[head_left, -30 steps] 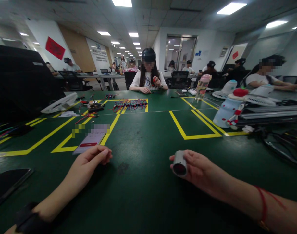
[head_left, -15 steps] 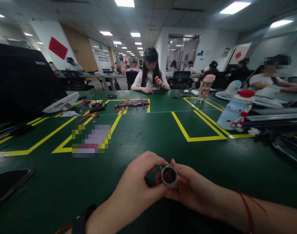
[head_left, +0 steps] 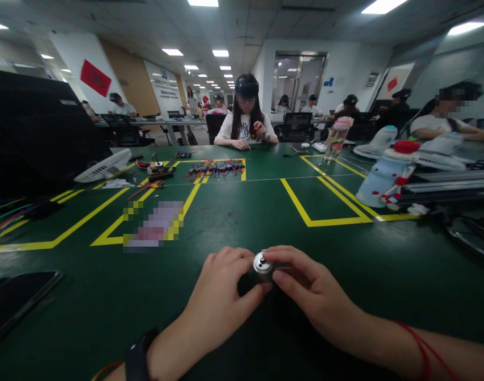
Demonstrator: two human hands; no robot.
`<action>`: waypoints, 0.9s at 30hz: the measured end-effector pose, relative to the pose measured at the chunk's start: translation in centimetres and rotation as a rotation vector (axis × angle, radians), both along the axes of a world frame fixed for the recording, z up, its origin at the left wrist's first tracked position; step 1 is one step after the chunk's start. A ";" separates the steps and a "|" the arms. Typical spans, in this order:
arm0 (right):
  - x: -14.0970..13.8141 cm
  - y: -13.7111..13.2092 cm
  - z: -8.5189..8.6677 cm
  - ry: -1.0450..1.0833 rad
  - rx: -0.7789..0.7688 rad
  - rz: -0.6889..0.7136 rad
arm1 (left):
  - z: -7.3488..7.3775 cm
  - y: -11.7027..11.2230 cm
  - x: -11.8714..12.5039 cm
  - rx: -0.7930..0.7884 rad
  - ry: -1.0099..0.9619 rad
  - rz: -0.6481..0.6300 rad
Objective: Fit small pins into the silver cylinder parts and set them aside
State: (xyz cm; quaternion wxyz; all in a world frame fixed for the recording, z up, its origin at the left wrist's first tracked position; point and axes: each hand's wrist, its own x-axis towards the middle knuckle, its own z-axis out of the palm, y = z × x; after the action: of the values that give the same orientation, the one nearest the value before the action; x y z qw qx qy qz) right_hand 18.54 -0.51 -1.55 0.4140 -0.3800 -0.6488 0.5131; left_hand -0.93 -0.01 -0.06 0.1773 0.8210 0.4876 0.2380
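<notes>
A small silver cylindrical motor stands roughly upright at the table's near middle, its end with a short shaft facing up. My left hand curls round its left side, fingertips at the far side and thumb at the near side. From the right, my right hand grips it too, with the index finger at the top rim and the thumb against the side. The motor's underside is out of sight.
The green table carries yellow tape outlines. Farther off lie a bundle of coloured wires and a white fan. A phone lies at left, a blue bottle stands at right. Across the table sits a person.
The motor has been turned over: its open end with red inside faced me before, and now the shaft end shows on top. My right hand's fingers have shifted to its top and right side.
</notes>
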 end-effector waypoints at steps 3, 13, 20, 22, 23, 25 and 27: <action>0.2 1.0 -0.6 -0.056 0.086 -0.008 | -0.2 0.3 0.3 0.012 0.038 -0.005; 0.6 2.5 -1.8 -0.157 0.148 -0.017 | -0.6 1.4 -0.7 -0.166 -0.105 -0.087; 0.3 2.7 -1.2 -0.316 0.180 0.054 | 0.7 1.7 -0.1 -0.245 -0.396 -0.091; 0.3 2.6 -1.1 -0.336 0.193 0.046 | 0.6 1.6 0.5 -0.182 -0.415 -0.050; 0.2 2.6 -1.1 -0.345 0.198 0.044 | 0.5 1.6 0.7 -0.158 -0.427 -0.029; 0.2 2.5 -1.1 -0.366 0.202 0.040 | 0.5 1.5 1.0 -0.119 -0.447 0.003; 0.3 2.4 -1.0 -0.394 0.203 0.029 | 0.7 1.6 0.9 -0.098 -0.468 0.024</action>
State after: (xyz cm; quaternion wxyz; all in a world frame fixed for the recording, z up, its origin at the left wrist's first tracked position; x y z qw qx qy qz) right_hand 18.79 1.87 -2.54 0.3080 -0.4201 -0.7709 0.3666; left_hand -0.03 1.55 0.63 0.3224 0.7280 0.4541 0.3998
